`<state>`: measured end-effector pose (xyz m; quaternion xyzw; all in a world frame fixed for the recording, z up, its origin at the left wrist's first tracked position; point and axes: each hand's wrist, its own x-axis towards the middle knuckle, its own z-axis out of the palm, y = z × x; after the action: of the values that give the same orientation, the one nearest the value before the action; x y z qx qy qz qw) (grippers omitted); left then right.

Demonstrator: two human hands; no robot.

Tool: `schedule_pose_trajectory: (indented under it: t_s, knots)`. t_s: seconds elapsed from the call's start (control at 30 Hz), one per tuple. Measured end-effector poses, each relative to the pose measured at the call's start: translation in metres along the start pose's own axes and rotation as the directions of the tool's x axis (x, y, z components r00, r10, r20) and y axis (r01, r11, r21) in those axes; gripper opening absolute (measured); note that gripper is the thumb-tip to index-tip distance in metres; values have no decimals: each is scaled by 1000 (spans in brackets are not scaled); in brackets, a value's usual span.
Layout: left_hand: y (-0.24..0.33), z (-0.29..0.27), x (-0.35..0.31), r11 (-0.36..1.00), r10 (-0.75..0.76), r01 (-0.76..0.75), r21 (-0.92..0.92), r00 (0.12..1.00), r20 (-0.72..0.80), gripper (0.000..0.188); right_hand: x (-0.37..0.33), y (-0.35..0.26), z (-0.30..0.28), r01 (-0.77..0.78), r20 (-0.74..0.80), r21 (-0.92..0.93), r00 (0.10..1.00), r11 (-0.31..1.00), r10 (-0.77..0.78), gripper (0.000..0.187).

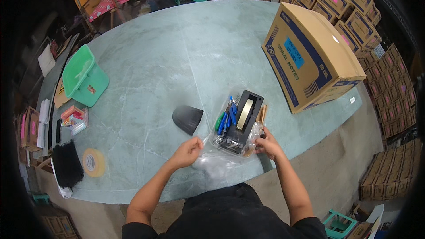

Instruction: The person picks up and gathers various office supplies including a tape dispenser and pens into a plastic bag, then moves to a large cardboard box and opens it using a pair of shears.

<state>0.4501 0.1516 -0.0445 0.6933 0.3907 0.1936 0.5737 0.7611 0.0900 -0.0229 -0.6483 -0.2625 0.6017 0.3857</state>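
Note:
Near the front edge of the table lies a clear plastic container [242, 154] holding a black tape dispenser [246, 115], several blue pens [229, 116] and a green one. A roll of tape [245, 114] sits in the dispenser. My left hand [188, 152] is closed, pinching thin clear plastic [217, 161] that spreads in front of the container. At the container's right side, my right hand [267, 145] curls its fingers round the edge, beside crinkled plastic. A dark grey, round-ended object [188, 119] rests on the table beyond my left hand.
A large cardboard box [310, 57] stands at the right of the green table [155, 62]. Leftward are a green bin [86, 77], a small clear box [77, 121], a wide tape roll [93, 162] and a black bristly object [67, 163]. Stacked cartons [392, 93] line the right.

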Motion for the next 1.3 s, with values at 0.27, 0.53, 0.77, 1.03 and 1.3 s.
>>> schedule_pose_trajectory:
  t_s: [0.27,0.53,0.77,1.03,1.3]
  knots:
    - [-19,9,5,992,5,18,125,984,-180,43,10,-3,-1,-170,194,-81,964,982,183,54]
    - [-22,38,73,949,48,7,314,985,-167,55,4,9,-24,-182,193,121,969,976,157,43]
    - [-24,48,79,833,171,22,553,940,-295,18,-24,15,-43,-185,266,194,955,963,130,43]
    - [-33,40,37,923,49,63,380,959,-279,16,-73,-5,-93,-73,28,358,997,931,68,29]
    - [-33,4,-1,826,-10,257,501,897,-443,16,-95,-74,-105,70,-62,219,996,973,-58,37]
